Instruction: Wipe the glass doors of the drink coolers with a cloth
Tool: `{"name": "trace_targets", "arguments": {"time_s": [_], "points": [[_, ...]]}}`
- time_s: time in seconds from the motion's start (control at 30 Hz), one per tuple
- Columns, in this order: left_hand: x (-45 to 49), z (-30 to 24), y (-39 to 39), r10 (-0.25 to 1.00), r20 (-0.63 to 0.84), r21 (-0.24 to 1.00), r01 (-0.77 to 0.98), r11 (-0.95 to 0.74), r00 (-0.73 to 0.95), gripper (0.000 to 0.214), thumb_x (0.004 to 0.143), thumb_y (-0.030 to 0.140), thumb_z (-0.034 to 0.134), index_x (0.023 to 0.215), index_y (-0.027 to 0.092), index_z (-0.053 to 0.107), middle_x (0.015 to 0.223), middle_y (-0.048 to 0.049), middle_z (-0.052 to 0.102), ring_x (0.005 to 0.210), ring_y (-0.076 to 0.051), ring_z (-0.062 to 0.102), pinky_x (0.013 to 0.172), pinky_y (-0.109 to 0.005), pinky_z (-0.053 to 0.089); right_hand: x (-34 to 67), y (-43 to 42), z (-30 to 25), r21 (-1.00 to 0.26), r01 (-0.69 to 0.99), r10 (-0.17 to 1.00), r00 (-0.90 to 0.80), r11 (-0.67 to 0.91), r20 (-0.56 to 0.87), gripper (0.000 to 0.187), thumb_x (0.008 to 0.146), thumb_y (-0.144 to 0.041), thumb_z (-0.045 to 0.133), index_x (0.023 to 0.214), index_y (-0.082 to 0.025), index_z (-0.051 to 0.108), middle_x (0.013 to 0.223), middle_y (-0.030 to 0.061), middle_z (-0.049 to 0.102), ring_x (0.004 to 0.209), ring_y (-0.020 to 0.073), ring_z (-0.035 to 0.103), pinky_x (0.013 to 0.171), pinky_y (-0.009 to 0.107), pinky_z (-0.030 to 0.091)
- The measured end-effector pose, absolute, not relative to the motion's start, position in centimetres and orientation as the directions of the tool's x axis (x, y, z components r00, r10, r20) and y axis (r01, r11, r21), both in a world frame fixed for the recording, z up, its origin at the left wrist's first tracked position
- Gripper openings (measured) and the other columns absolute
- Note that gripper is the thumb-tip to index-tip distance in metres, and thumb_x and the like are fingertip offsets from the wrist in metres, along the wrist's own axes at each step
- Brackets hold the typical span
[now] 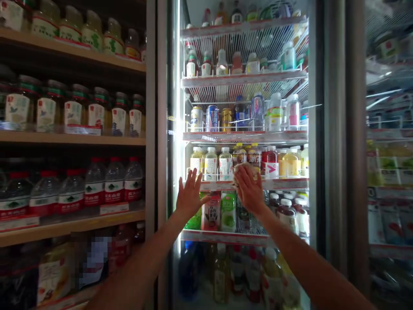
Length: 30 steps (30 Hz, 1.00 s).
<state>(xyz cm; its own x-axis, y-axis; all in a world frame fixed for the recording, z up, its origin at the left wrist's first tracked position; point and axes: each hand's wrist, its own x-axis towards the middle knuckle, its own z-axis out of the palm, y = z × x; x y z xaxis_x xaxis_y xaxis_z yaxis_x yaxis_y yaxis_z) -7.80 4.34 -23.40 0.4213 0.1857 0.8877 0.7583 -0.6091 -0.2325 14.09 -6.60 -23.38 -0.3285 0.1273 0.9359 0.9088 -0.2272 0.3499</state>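
My left hand is open with its fingers spread, palm toward the glass door of a lit drinks fridge. It holds nothing; whether the palm touches the glass I cannot tell. My right hand presses a pale crumpled cloth toward the same door, at about the same height. Most of the cloth is hidden under the fingers. Behind the hands, white-capped bottles and a red-labelled drink stand on the fridge shelves.
Wooden shelves with several rows of bottles stand at the left. A metal door frame runs upright on the right, beside another stocked fridge section. More cans and bottles fill the upper fridge shelves.
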Motion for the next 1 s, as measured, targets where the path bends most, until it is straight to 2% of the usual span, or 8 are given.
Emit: {"name": "trace_targets", "arguments": {"time_s": [0.23,0.3,0.43,0.57,0.67,0.87,0.93,1.0], "points": [[-6.5,-24.2,4.4,0.207,0.896,-0.188,0.756,-0.627,0.394,0.085,0.079,0.063,0.045,0.142,0.012,0.022,0.150,-0.0166,0.015,0.139,-0.029,0.015,0.111,-0.053,0.012,23.5,-12.1,-24.6,-0.080,0.897,-0.142,0.019,-0.436,0.990,0.057,0.088,-0.028,0.036,0.143,-0.014,0.025,0.146,0.0164,0.029,0.136,0.0278,0.026,0.106,0.051,0.019],[-6.6,-24.1,4.3,0.211,0.894,-0.184,0.752,-0.632,0.396,0.086,0.078,0.063,0.046,0.143,0.012,0.021,0.150,-0.0169,0.015,0.139,-0.029,0.015,0.110,-0.053,0.013,21.2,-10.7,-25.1,-0.010,0.916,-0.108,-0.036,-0.402,0.993,0.059,0.087,-0.026,0.037,0.143,-0.015,0.023,0.147,0.0157,0.029,0.136,0.0270,0.026,0.106,0.050,0.020],[-7.5,-24.3,4.4,0.164,0.899,-0.214,0.734,-0.645,0.406,0.083,0.080,0.059,0.048,0.143,0.014,0.020,0.149,-0.0161,0.019,0.139,-0.029,0.017,0.110,-0.053,0.013,12.7,-6.1,-26.6,0.324,0.919,0.125,-0.302,-0.226,0.945,0.052,0.087,-0.023,0.039,0.139,-0.020,0.034,0.141,0.0096,0.042,0.135,0.0212,0.029,0.111,0.047,0.013],[-9.1,-25.1,5.3,0.154,0.905,-0.214,0.738,-0.640,0.397,0.080,0.082,0.055,0.048,0.144,0.017,0.015,0.149,-0.0156,0.023,0.138,-0.029,0.021,0.110,-0.055,0.013,9.8,-4.8,-27.3,0.448,0.885,0.225,-0.414,-0.128,0.882,0.044,0.087,-0.023,0.041,0.131,-0.021,0.045,0.140,0.0067,0.043,0.136,0.0203,0.026,0.112,0.046,0.009],[-9.9,-25.6,5.9,0.184,0.908,-0.179,0.746,-0.642,0.377,0.081,0.081,0.055,0.049,0.144,0.017,0.014,0.148,-0.0163,0.023,0.137,-0.029,0.022,0.110,-0.056,0.012,13.8,-7.2,-27.3,0.359,0.912,0.174,-0.328,-0.198,0.928,0.049,0.087,-0.023,0.040,0.136,-0.021,0.038,0.141,0.0086,0.042,0.135,0.0192,0.028,0.112,0.047,0.010],[-9.8,-25.6,6.0,0.208,0.904,-0.147,0.728,-0.670,0.373,0.080,0.082,0.054,0.049,0.145,0.018,0.013,0.149,-0.0160,0.022,0.138,-0.028,0.020,0.110,-0.055,0.010,21.6,-11.5,-26.4,-0.132,0.900,-0.136,0.082,-0.415,0.987,0.058,0.088,-0.028,0.037,0.143,-0.014,0.025,0.147,0.0170,0.027,0.137,0.0272,0.023,0.106,0.053,0.019],[-9.7,-25.6,5.9,0.206,0.906,-0.143,0.726,-0.673,0.370,0.080,0.082,0.053,0.049,0.144,0.017,0.014,0.149,-0.0163,0.022,0.138,-0.028,0.019,0.110,-0.055,0.011,20.3,-10.7,-26.5,-0.076,0.910,-0.098,0.039,-0.408,0.994,0.059,0.087,-0.027,0.038,0.143,-0.014,0.024,0.147,0.0171,0.028,0.138,0.0266,0.022,0.106,0.051,0.021],[-9.9,-26.1,6.0,0.190,0.905,-0.161,0.720,-0.676,0.381,0.079,0.082,0.052,0.050,0.144,0.016,0.015,0.149,-0.0162,0.022,0.138,-0.028,0.019,0.110,-0.055,0.012,17.0,-8.6,-27.0,0.107,0.931,0.036,-0.101,-0.349,0.994,0.057,0.087,-0.023,0.038,0.142,-0.017,0.026,0.146,0.0140,0.032,0.137,0.0234,0.024,0.109,0.049,0.018]]}}
